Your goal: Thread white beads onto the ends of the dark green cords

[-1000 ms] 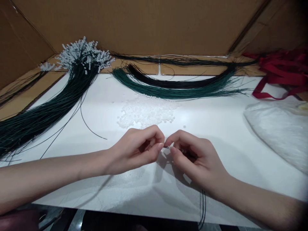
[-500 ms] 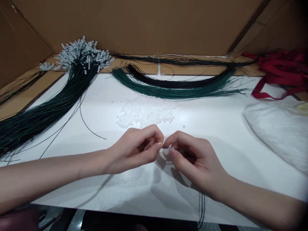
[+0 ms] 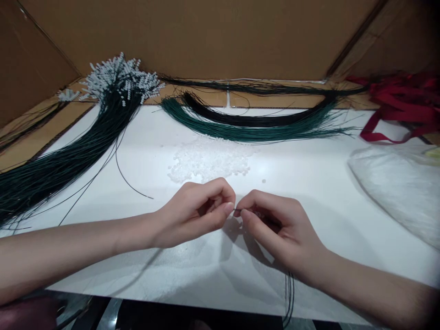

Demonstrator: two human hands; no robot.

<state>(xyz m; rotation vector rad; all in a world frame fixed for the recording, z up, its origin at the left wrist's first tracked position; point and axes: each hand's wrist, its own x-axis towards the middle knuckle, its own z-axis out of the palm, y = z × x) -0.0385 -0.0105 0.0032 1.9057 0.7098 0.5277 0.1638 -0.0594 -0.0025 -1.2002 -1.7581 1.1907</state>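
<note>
My left hand [image 3: 206, 208] pinches the end of a thin dark wire [image 3: 237, 210] between thumb and forefinger. Right beside it, my right hand [image 3: 275, 224] is closed on the same wire, thumb against forefinger, with only a short stretch showing between the two hands. Several dark strands [image 3: 289, 293] hang below my right hand over the table's front edge. Whether they join the pinched wire is hidden by the palm. Just beyond my hands lies a spread of small white beads [image 3: 209, 160] on the white tabletop [image 3: 309, 169].
A thick bundle of dark green wires [image 3: 92, 137] tipped with white beads [image 3: 117, 78] lies at left. Curved green wires [image 3: 247, 132] and black wires [image 3: 254, 120] lie at the back. Red ribbon [image 3: 395, 110] and a clear plastic bag [image 3: 402, 188] are at right, before cardboard walls [image 3: 206, 36].
My right thumb and forefinger have closed in on the wire, so less of it shows between my hands. My left hand keeps its pinch nearly in place.
</note>
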